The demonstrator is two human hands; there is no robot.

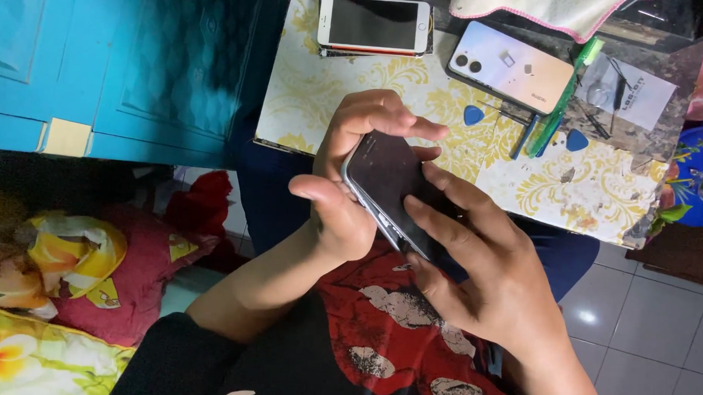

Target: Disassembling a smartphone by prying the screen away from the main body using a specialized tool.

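A: What is held, and where?

B: A dark phone (387,187) is gripped at picture centre, above the lap. It is clasped along its left edge by the left hand (352,174), thumb curled at 8 o'clock. Its screen is pressed by the flat fingers of the right hand (481,264), which lies at 4 o'clock from it.

A: What is seen on the table (324,95)?

B: At 12 o'clock a white phone (373,24) is laid face up. At 1 o'clock a pale phone (510,67) is laid face down, with a green toothbrush (564,96) beside it. Two blue picks (473,114) are seen near it, and a white rectangular label card (632,90) at 2 o'clock.
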